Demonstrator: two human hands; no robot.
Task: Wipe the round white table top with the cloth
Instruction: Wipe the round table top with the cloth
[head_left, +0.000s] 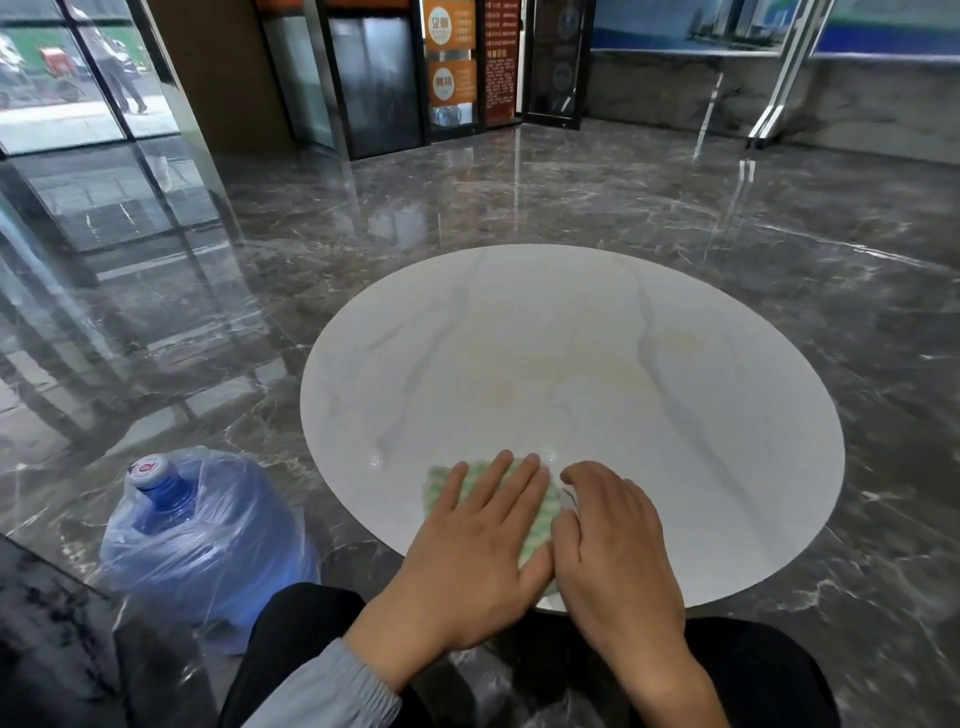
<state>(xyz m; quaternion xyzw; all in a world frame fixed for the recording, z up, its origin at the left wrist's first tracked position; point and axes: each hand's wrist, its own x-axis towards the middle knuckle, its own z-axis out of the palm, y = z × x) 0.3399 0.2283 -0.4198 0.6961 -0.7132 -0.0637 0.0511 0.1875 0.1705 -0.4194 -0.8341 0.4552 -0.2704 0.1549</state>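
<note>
The round white marble-veined table top (571, 364) fills the middle of the head view. A green and white textured cloth (540, 512) lies flat on its near edge. My left hand (472, 551) presses flat on the cloth with fingers spread. My right hand (613, 540) rests beside it on the cloth's right edge, fingers curled down, thumb touching the cloth. Most of the cloth is hidden under both hands.
A large blue water jug (202, 530) wrapped in clear plastic stands on the dark glossy marble floor (363, 234) left of the table. My knees in dark trousers (753, 670) are under the table's near edge. Glass doors and walls lie far behind.
</note>
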